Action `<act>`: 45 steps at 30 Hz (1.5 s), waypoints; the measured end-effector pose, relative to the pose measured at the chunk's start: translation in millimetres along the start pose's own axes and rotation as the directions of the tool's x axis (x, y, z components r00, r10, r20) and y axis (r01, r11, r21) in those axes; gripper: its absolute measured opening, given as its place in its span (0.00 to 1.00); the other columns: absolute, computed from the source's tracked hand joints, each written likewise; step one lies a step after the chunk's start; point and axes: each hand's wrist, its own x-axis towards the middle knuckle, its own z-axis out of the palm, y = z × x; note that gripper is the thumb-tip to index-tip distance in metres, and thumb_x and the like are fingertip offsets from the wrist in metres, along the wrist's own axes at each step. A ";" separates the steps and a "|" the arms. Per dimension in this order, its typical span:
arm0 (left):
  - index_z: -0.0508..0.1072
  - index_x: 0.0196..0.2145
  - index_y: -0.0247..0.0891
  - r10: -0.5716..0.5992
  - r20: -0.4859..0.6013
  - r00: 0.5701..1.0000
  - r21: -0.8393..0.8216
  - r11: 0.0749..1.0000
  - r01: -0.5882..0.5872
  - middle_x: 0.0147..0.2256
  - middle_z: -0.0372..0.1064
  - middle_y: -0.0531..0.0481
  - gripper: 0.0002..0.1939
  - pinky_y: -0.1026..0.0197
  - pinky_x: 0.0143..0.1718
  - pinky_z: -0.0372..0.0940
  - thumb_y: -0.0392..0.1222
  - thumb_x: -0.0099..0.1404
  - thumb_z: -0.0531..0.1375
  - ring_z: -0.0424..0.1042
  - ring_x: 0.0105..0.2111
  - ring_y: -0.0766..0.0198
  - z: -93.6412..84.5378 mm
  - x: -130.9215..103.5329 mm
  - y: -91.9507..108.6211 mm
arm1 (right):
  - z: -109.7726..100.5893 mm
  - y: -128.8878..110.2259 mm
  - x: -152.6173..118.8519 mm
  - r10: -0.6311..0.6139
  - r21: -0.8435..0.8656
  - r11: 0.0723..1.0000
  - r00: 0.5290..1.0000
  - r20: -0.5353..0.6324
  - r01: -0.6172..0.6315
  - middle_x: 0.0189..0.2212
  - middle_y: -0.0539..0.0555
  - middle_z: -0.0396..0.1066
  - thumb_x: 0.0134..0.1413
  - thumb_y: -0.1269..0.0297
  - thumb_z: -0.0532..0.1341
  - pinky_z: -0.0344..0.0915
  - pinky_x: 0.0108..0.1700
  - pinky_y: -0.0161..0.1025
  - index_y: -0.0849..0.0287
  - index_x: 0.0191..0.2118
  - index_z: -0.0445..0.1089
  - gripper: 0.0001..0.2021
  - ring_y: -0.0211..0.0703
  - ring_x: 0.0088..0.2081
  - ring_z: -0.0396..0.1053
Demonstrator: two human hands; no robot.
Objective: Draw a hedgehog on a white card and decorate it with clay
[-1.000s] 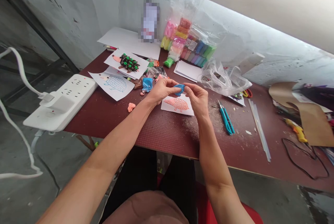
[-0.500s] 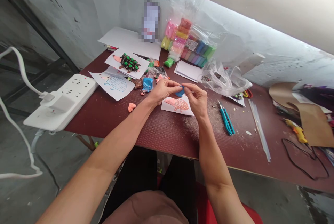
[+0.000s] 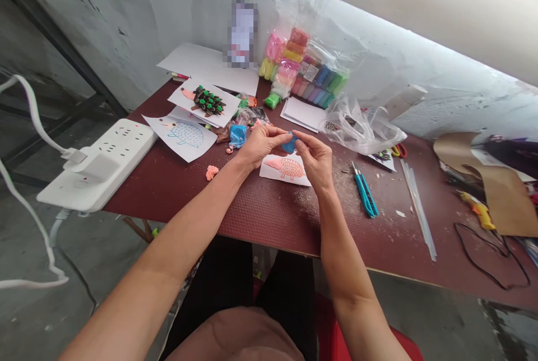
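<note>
Across the dark red, textured tabletop [image 3: 260, 209], the person's bare forearms reach in from the near edge, and both hands meet above the surface. Left hand [image 3: 258, 147] and right hand [image 3: 316, 160] each have thumb and fingertips pinched together on opposite sides of a small, bright blue, clay-like piece [image 3: 288, 146], which is held in the air between them. Over the last second the right hand has edged slightly toward the left one, and the blue piece, at first a wide oval, now shows a taller, more rounded outline. That suggests the fingers are working it into shape; whether film covers it is too small to tell.

Below it lies a white paper card with an orange hedgehog drawing [image 3: 288, 169], bearing no blue. A crumpled, orange-pink lump [image 3: 212, 172] rests to the left, a teal-handled craft knife [image 3: 365, 191] to the right. Just beyond the left hand sits a blue, plastic-wrapped packet [image 3: 237, 135]. Farthest back, clear bags of many-coloured blocks [image 3: 321, 83] lean near the wall, unmoved.
</note>
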 end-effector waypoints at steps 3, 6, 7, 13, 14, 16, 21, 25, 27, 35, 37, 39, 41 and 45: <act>0.82 0.38 0.31 -0.005 0.025 1.000 -0.001 1.000 0.005 0.32 0.81 0.46 0.16 0.60 0.37 0.77 0.48 0.60 0.74 0.78 0.29 0.66 -1.0 0.6 -1.1 | 0.5 0.9 -0.6 -0.020 -0.007 1.000 1.000 0.001 0.020 0.47 0.52 0.81 0.63 0.54 0.65 0.75 0.44 0.44 0.47 0.50 0.81 0.13 0.44 0.43 0.76; 0.81 0.40 0.31 -0.002 0.044 0.999 -0.011 1.000 0.003 0.34 0.81 0.45 0.16 0.60 0.38 0.77 0.47 0.61 0.74 0.79 0.30 0.66 -0.4 -0.3 0.2 | 1.1 -1.0 -1.3 -0.012 0.012 1.000 1.000 0.004 0.012 0.47 0.52 0.81 0.63 0.55 0.65 0.75 0.45 0.44 0.48 0.50 0.81 0.13 0.43 0.44 0.76; 0.81 0.41 0.31 -0.003 0.047 0.999 -0.009 1.000 0.003 0.34 0.81 0.45 0.16 0.60 0.38 0.77 0.46 0.61 0.74 0.79 0.30 0.66 -0.1 -0.7 0.7 | 1.4 -1.9 -1.5 -0.003 0.017 1.000 1.000 0.004 0.003 0.48 0.52 0.81 0.63 0.54 0.65 0.74 0.45 0.44 0.48 0.50 0.80 0.13 0.43 0.44 0.76; 0.81 0.40 0.31 -0.011 0.012 1.000 -0.055 0.998 0.012 0.33 0.80 0.47 0.10 0.59 0.40 0.78 0.40 0.63 0.72 0.79 0.31 0.66 0.8 -1.6 2.1 | 0.5 -4.3 -1.2 0.084 -0.001 0.996 0.993 -0.088 -0.084 0.40 0.53 0.81 0.58 0.49 0.69 0.73 0.41 0.41 0.52 0.47 0.78 0.16 0.42 0.39 0.75; 0.80 0.40 0.31 -0.013 0.002 1.000 -0.062 0.998 0.013 0.33 0.80 0.47 0.09 0.59 0.40 0.78 0.38 0.63 0.71 0.79 0.31 0.66 0.8 -1.6 2.3 | 0.1 -4.4 -1.0 0.093 -0.008 0.996 0.991 -0.096 -0.094 0.38 0.53 0.80 0.58 0.48 0.69 0.73 0.39 0.41 0.53 0.43 0.79 0.15 0.41 0.38 0.75; 0.80 0.40 0.32 -0.017 -0.003 1.000 -0.068 0.998 0.017 0.34 0.80 0.48 0.08 0.58 0.41 0.78 0.36 0.63 0.71 0.79 0.32 0.66 0.9 -1.9 3.2 | -0.6 -4.9 -0.6 0.102 -0.015 0.995 0.990 -0.094 -0.103 0.35 0.53 0.79 0.58 0.47 0.68 0.72 0.37 0.40 0.55 0.39 0.78 0.16 0.41 0.36 0.74; 0.81 0.38 0.31 -0.030 0.042 0.999 -0.050 0.998 0.032 0.32 0.80 0.47 0.11 0.57 0.42 0.78 0.40 0.61 0.73 0.79 0.31 0.66 1.7 -3.8 6.4 | -0.3 -8.9 -1.0 0.084 -0.024 0.996 0.991 -0.103 -0.086 0.35 0.53 0.80 0.56 0.46 0.69 0.71 0.37 0.40 0.54 0.36 0.78 0.15 0.41 0.36 0.74; 0.82 0.36 0.30 -0.020 -0.001 1.000 -0.004 1.000 0.020 0.32 0.80 0.46 0.16 0.56 0.41 0.77 0.45 0.57 0.76 0.78 0.31 0.65 2.1 -3.9 5.8 | 0.5 -9.6 -0.9 0.101 0.000 0.995 0.990 -0.102 -0.102 0.33 0.53 0.79 0.56 0.44 0.68 0.70 0.35 0.40 0.55 0.35 0.79 0.18 0.41 0.34 0.73; 0.82 0.36 0.31 -0.001 -0.001 1.000 0.001 1.000 0.001 0.32 0.80 0.46 0.15 0.57 0.40 0.77 0.44 0.57 0.76 0.78 0.31 0.65 2.2 -3.6 4.5 | 0.5 -8.1 -0.5 0.129 0.037 0.991 0.987 -0.100 -0.126 0.30 0.52 0.77 0.57 0.42 0.67 0.69 0.34 0.39 0.55 0.32 0.78 0.19 0.40 0.32 0.71; 0.82 0.36 0.32 0.022 0.050 0.998 0.027 0.999 -0.023 0.32 0.80 0.46 0.08 0.60 0.38 0.76 0.38 0.60 0.72 0.78 0.30 0.66 2.6 -3.4 1.4 | -2.7 -1.5 1.2 0.247 0.127 0.961 0.969 0.005 -0.246 0.30 0.52 0.76 0.51 0.40 0.70 0.71 0.35 0.39 0.55 0.30 0.73 0.22 0.38 0.32 0.71; 0.82 0.37 0.32 0.024 0.058 0.998 0.020 0.999 -0.025 0.34 0.81 0.45 0.08 0.59 0.38 0.77 0.39 0.61 0.72 0.78 0.31 0.65 2.5 -3.2 1.5 | -3.7 -0.2 1.7 0.260 0.144 0.956 0.966 -0.001 -0.257 0.31 0.53 0.76 0.55 0.38 0.66 0.71 0.35 0.39 0.55 0.30 0.73 0.23 0.39 0.33 0.72; 0.83 0.38 0.32 0.020 0.063 0.998 0.020 1.000 -0.022 0.35 0.81 0.45 0.09 0.59 0.39 0.77 0.40 0.61 0.72 0.79 0.32 0.65 2.4 -3.0 1.5 | -4.3 1.0 2.0 0.266 0.137 0.955 0.964 0.003 -0.264 0.31 0.53 0.76 0.57 0.37 0.64 0.71 0.35 0.39 0.55 0.31 0.73 0.23 0.39 0.34 0.73; 0.82 0.38 0.32 0.017 0.062 0.998 0.021 1.000 -0.018 0.34 0.81 0.45 0.09 0.59 0.39 0.77 0.39 0.61 0.72 0.79 0.31 0.65 2.4 -2.7 1.1 | -4.3 1.6 2.0 0.269 0.121 0.955 0.963 0.020 -0.270 0.30 0.52 0.75 0.54 0.37 0.67 0.72 0.35 0.38 0.55 0.30 0.72 0.23 0.39 0.33 0.72; 0.82 0.37 0.31 0.014 0.046 0.999 0.011 1.000 -0.015 0.31 0.80 0.46 0.08 0.60 0.38 0.77 0.38 0.62 0.72 0.78 0.29 0.66 3.1 -2.5 -0.4 | -1.5 0.8 1.2 0.263 0.117 0.958 0.965 0.018 -0.264 0.29 0.51 0.74 0.51 0.38 0.70 0.71 0.34 0.37 0.55 0.31 0.72 0.23 0.38 0.32 0.71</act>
